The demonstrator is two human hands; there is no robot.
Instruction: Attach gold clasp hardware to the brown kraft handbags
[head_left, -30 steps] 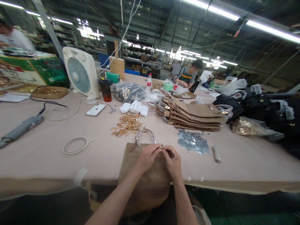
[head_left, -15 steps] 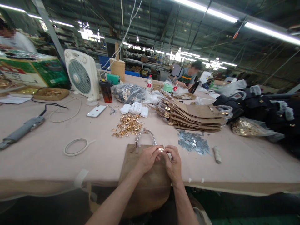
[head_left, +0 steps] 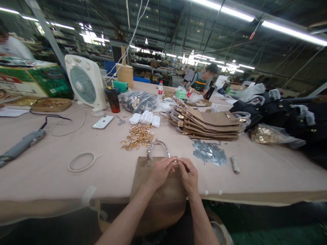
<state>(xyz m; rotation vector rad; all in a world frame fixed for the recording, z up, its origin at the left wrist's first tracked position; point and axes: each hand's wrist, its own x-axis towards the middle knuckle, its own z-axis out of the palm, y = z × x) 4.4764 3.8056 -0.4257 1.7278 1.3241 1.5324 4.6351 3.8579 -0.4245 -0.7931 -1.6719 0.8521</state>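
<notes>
A brown handbag [head_left: 145, 180] with a plastic-wrapped handle [head_left: 158, 143] lies at the table's front edge, its lower part hanging over. Near its top right, both my hands meet at a small gold metal fitting [head_left: 175, 162]. The fingers of my left hand [head_left: 163, 170] are closed on the fitting's left side. From the right, my right hand [head_left: 188, 172] pinches it between thumb and fingers. Fingertips cover much of the fitting, so how it sits on the bag is partly hidden.
Gold buckles [head_left: 139, 136] lie beyond the bag, and grey metal plates [head_left: 209, 152] to its right. Stacked brown bag pieces [head_left: 212, 124] stand behind them. Leftward are a tape roll [head_left: 81, 162], a phone [head_left: 103, 122], a fan [head_left: 85, 81] and a grey power screwdriver [head_left: 22, 146].
My right hand's fingers have closed in around the gold fitting, which shows less now. The view has shifted slightly; the bag stays in place.
</notes>
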